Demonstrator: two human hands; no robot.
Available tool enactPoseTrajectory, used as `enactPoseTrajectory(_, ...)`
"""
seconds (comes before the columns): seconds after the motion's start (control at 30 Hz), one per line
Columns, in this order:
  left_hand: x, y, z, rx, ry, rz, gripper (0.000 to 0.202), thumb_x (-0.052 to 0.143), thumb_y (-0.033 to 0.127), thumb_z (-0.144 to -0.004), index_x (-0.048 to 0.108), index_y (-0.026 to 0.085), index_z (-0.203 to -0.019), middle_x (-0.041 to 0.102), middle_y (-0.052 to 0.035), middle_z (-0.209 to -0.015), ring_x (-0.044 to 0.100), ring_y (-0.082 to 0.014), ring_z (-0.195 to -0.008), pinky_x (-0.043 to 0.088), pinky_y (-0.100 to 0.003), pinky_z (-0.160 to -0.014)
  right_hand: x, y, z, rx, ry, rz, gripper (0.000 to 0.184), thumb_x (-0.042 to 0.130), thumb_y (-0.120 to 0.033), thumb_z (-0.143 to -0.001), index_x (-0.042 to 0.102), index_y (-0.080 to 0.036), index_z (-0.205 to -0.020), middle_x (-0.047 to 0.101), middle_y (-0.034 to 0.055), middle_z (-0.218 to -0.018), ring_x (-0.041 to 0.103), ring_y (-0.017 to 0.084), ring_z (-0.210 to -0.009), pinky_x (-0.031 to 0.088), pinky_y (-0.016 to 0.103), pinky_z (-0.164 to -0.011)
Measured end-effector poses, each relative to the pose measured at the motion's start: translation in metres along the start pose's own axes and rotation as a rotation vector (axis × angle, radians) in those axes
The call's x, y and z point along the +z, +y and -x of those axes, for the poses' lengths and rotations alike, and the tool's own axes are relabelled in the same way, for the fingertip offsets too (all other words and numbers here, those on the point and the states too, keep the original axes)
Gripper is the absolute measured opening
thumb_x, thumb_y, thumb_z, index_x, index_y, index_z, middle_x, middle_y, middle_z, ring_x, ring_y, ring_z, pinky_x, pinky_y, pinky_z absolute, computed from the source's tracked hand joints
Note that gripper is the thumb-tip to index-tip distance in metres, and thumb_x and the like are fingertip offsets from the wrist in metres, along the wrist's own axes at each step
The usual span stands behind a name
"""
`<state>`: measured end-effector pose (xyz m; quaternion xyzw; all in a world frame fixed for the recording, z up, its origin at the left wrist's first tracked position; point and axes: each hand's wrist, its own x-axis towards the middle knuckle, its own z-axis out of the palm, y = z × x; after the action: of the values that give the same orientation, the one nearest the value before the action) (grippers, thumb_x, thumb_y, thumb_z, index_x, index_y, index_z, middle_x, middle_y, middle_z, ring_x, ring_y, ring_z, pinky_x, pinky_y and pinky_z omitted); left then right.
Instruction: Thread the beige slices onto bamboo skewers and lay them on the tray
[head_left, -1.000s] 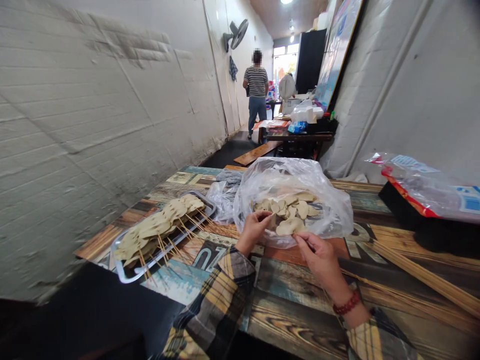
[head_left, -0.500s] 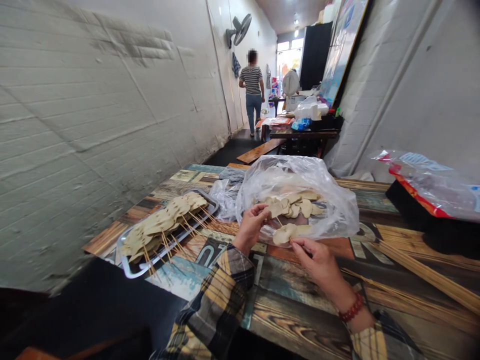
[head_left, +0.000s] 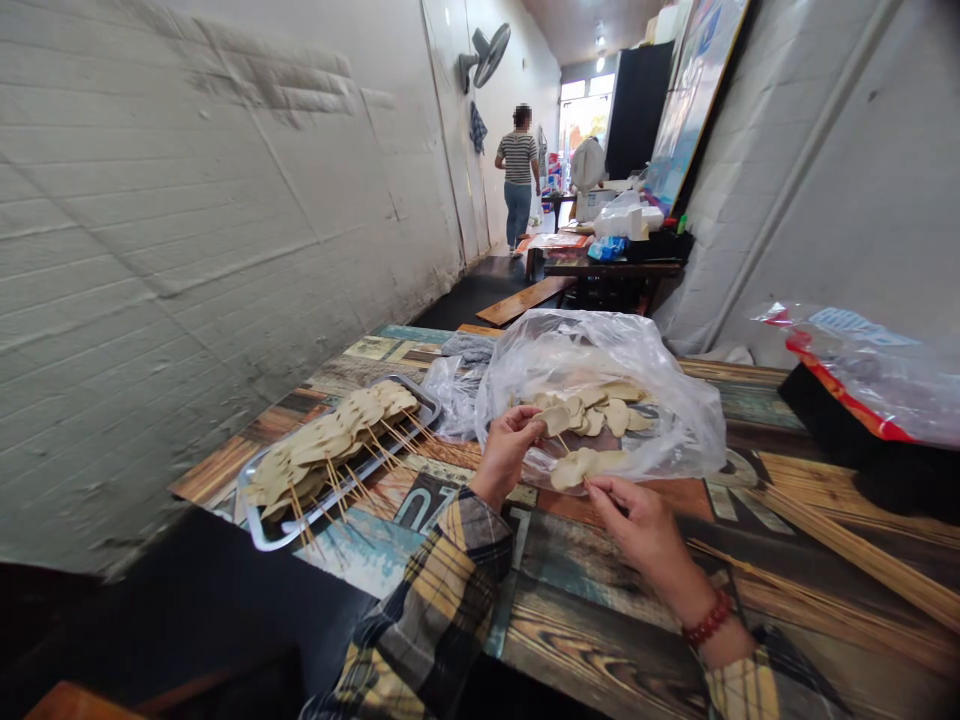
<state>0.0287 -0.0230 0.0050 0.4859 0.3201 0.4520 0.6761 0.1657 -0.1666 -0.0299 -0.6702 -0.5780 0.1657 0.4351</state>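
My left hand (head_left: 511, 450) pinches a thin, pale beige food slice (head_left: 553, 420) by its edge, in front of an opened clear plastic bag (head_left: 697, 420). My right hand (head_left: 637, 520) is closed on a thin bamboo skewer (head_left: 562, 445), most of it hidden behind threaded slices (head_left: 583, 466); its tip points up toward the slice in my left hand. More loose slices (head_left: 616, 415) lie inside the bag. To the left, a metal tray (head_left: 262, 535) carries a row of skewered slices (head_left: 330, 440), their sticks jutting toward me.
Loose bamboo skewers (head_left: 847, 545) lie on the patterned wooden table (head_left: 600, 620) at right, near a black box (head_left: 832, 430) topped with plastic packaging (head_left: 862, 350). A grey cloth (head_left: 469, 347) sits behind the tray. Farther back, a person (head_left: 517, 165) walks beside another cluttered table (head_left: 611, 268).
The person in the background has moved farther away. My view has shifted slightly; both hands keep nearly the same pose, with the slice now nearer the skewer tip.
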Motion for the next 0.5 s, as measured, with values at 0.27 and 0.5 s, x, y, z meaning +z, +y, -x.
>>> enactPoseTrajectory(0.27,0.0006,-0.0009,-0.0006,0.045,-0.008,-0.037,0.022,0.074,0.023,-0.063,0.066,0.013,-0.08,0.062,0.0007,-0.07,0.052,-0.0075,-0.056,0.04,-0.021,-0.053,0.0014,0.002,-0.0013,0.003,-0.006,-0.012,0.029,0.05,-0.041,-0.09,0.072,-0.023,-0.088,0.075,0.0023,-0.08,0.069,0.019,-0.072,0.05,0.025,-0.066)
enactPoseTrajectory(0.5,0.0024,0.0002,0.0017,0.062,-0.018,-0.093,0.02,0.075,0.024,-0.063,0.067,0.013,-0.077,0.064,-0.0009,-0.071,0.056,-0.0105,-0.061,0.042,-0.022,-0.056,-0.0003,-0.0005,-0.0026,-0.003,-0.008,0.027,0.03,0.049,-0.04,-0.091,0.073,-0.023,-0.087,0.076,0.0022,-0.08,0.07,0.019,-0.071,0.049,0.025,-0.065)
